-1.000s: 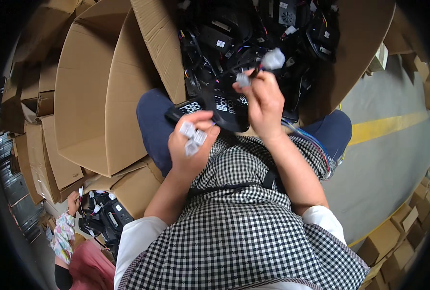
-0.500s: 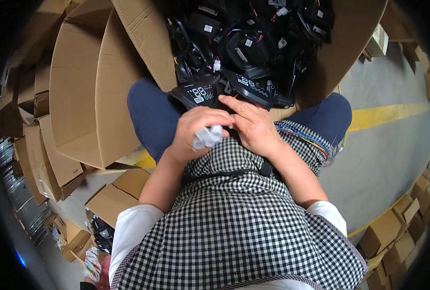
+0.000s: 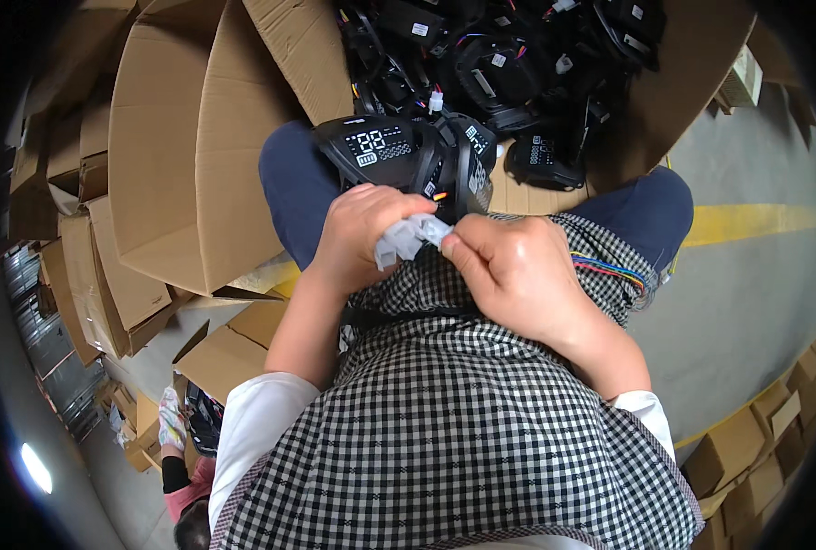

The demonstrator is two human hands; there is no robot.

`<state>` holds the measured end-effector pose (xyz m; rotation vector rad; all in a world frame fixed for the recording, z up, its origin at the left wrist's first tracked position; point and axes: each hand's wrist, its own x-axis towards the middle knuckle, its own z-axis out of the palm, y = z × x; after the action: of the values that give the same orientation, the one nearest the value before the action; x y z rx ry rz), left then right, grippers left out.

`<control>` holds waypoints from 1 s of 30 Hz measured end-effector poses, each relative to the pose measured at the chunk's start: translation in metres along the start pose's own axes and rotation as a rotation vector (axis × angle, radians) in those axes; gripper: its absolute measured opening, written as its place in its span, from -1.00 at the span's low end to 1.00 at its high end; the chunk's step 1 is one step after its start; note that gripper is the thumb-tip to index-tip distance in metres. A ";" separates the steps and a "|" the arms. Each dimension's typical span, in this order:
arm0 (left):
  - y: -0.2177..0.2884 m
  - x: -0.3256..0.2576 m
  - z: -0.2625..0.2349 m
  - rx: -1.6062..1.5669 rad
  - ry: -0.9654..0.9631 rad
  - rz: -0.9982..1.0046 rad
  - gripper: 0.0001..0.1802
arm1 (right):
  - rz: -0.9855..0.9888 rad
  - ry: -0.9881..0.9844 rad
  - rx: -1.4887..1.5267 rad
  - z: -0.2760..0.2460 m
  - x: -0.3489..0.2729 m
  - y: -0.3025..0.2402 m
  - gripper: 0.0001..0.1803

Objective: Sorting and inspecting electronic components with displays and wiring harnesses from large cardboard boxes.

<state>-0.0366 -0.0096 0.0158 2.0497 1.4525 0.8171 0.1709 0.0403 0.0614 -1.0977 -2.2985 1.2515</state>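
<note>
My left hand [image 3: 358,234] is closed around several white plastic connectors [image 3: 399,243], which stick out beyond its fingers. With thumb and finger, my right hand [image 3: 518,275] pinches the end connector of this bunch, so both hands meet over my lap. Just beyond them a black display unit [image 3: 371,151] with white printed symbols lies tilted at the carton's near edge. Beside it another black display unit [image 3: 472,170] leans on its side, with orange and dark wires near my left fingertips. Coloured wires [image 3: 605,268] lie across my right thigh.
A large open carton [image 3: 692,101] holds many black display units [image 3: 500,78] with wires. Tall cardboard flaps [image 3: 165,165] stand to the left. Stacked boxes [image 3: 747,449] line the lower right, beyond a yellow floor stripe [image 3: 747,223]. A person's gloved hand [image 3: 171,422] shows at lower left.
My right hand has drawn back from the display units and now pinches a connector at the left hand's bunch. The near display units have shifted and turned.
</note>
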 end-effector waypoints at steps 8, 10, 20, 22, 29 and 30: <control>0.004 -0.045 -0.012 0.248 -0.312 -0.074 -0.67 | -0.012 -0.422 -0.050 0.031 0.002 0.004 -0.82; 0.005 -0.060 -0.012 0.242 -0.267 -0.073 -0.69 | -0.025 -0.545 -0.044 0.047 0.001 0.005 -0.83; -0.009 -0.029 -0.049 -0.404 0.723 0.024 -0.74 | 0.178 0.251 0.573 0.018 0.014 0.036 -0.84; -0.009 -0.026 -0.113 -0.504 0.942 -0.006 -0.67 | 0.342 0.394 0.680 -0.005 0.037 0.070 -0.79; -0.071 -0.099 -0.287 0.158 1.565 -0.182 -0.66 | 0.364 0.723 0.399 -0.024 0.148 0.180 -0.69; -0.096 -0.104 -0.281 0.272 1.420 -0.206 -0.70 | 0.412 0.636 0.385 -0.024 0.162 0.189 -0.71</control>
<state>-0.3265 -0.0639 0.1259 1.2787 2.4577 2.2962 0.1689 0.2369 -0.0933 -1.5771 -1.3470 1.1775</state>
